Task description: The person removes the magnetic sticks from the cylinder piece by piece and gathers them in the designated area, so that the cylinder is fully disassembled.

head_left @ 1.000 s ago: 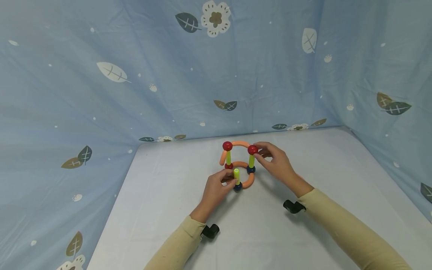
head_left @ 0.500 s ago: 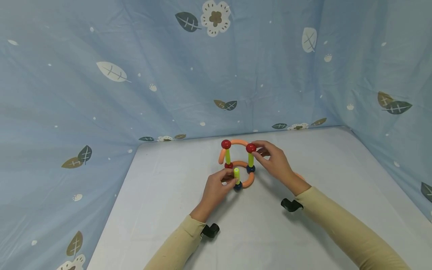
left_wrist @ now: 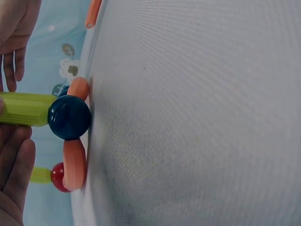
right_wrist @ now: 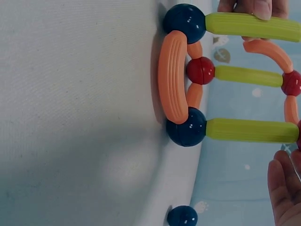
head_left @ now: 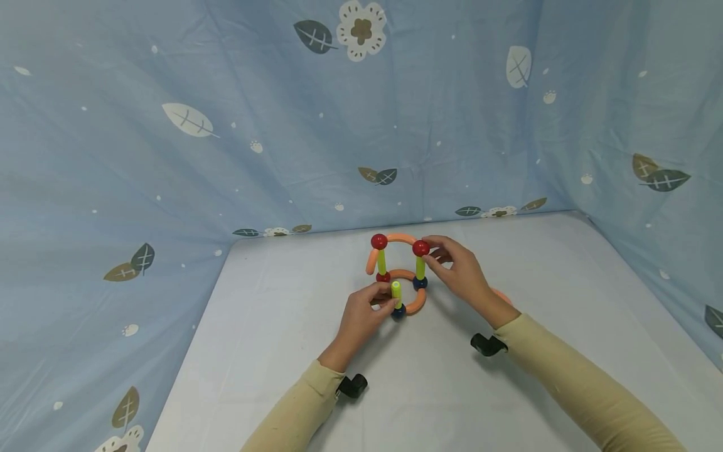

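A frame of green rods, curved orange sticks and red and blue balls stands on the table. My left hand (head_left: 363,314) pinches the near upright green rod (head_left: 397,294), whose bare top end faces up and whose foot sits on a blue ball (left_wrist: 69,117). With thumb and fingers, my right hand (head_left: 460,270) holds the red ball (head_left: 420,248) atop the right green rod (right_wrist: 254,130). A curved orange stick (head_left: 401,238) links it to the other top red ball (head_left: 379,241). From that one, another orange stick (head_left: 372,261) sticks out with a free end.
An orange stick (head_left: 501,295) lies on the white table (head_left: 271,326), partly hidden behind the right forearm. A loose blue ball (right_wrist: 182,216) shows in the right wrist view. Patterned blue cloth (head_left: 316,125) rises behind the table.
My right hand and the top of the frame have shifted slightly left and away, most of it in the first half second. My left hand has kept its place on the green rod.
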Motion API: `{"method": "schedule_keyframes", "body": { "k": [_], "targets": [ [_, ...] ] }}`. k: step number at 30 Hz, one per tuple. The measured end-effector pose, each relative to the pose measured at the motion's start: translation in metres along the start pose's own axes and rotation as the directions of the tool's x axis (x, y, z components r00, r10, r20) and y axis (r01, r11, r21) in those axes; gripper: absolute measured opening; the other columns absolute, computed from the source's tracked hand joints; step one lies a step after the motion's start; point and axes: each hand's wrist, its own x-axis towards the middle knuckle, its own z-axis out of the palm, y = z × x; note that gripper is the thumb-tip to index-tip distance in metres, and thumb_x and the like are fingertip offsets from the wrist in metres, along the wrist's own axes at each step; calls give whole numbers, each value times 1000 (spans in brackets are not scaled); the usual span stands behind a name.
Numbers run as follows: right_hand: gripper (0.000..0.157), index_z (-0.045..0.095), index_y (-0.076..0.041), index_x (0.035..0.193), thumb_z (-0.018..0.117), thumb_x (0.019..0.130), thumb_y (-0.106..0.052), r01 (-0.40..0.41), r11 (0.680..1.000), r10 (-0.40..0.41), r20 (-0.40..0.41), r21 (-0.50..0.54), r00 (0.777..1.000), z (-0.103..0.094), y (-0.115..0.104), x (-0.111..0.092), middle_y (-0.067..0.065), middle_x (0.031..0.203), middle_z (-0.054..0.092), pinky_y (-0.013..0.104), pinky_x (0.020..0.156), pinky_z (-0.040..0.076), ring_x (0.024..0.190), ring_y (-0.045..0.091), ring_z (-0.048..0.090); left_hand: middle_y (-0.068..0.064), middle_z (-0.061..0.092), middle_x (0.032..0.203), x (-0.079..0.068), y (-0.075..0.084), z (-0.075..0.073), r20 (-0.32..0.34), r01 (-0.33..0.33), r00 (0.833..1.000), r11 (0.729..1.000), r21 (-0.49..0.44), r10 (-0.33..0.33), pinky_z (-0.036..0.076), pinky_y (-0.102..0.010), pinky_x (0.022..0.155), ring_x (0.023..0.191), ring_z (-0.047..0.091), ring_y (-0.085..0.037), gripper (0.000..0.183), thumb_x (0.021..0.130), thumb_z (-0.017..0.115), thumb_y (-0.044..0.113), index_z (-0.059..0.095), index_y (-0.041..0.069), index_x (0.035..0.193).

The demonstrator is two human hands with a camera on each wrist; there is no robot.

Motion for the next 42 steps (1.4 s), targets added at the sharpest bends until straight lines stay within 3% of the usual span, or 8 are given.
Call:
{"method": "schedule_keyframes", "body": {
  "k": [16, 26, 34, 42],
  "targets": [
    [49, 55, -7, 142, 72, 96, -13, 1, 1000, -1, -13, -1, 1000, 0, 6, -7, 10, 122, 67, 40, 83, 58, 98, 23, 68, 1, 74, 106, 0, 0, 0, -8, -20, 1000, 1000, 8, 20, 58, -26, 82, 93, 70, -9, 22, 93, 77, 16, 72, 11, 114],
    [44, 53, -1, 133, 73, 95, -12, -111, 994, 111, -11, 12, 994, 5, 12, -29, 20, 117, 61, 44, 83, 58, 99, 26, 64, 1, 74, 108, 0, 0, 1, 3, -2, 1000, 1000, 1, 2, 58, -27, 84, 94, 70, -9, 23, 93, 76, 16, 72, 11, 115],
    [33, 62, -6, 124, 73, 94, -12, -177, 984, 180, 122, -31, 976, 13, 14, -51, 8, 108, 65, 44, 85, 56, 95, 22, 66, 0, 74, 108, 0, 3, 0, 10, -15, 1000, 1000, 10, 15, 59, -29, 84, 94, 69, -10, 23, 94, 76, 16, 72, 11, 116],
    [36, 66, -7, 125, 77, 91, -13, -162, 987, 158, 255, -9, 954, 28, 9, -64, 4, 111, 68, 32, 76, 56, 91, 18, 64, 0, 72, 112, -1, 2, 1, 14, -9, 1000, 1000, -14, 9, 58, -28, 86, 97, 70, -13, 27, 93, 77, 14, 70, 11, 118]
  ]
}}
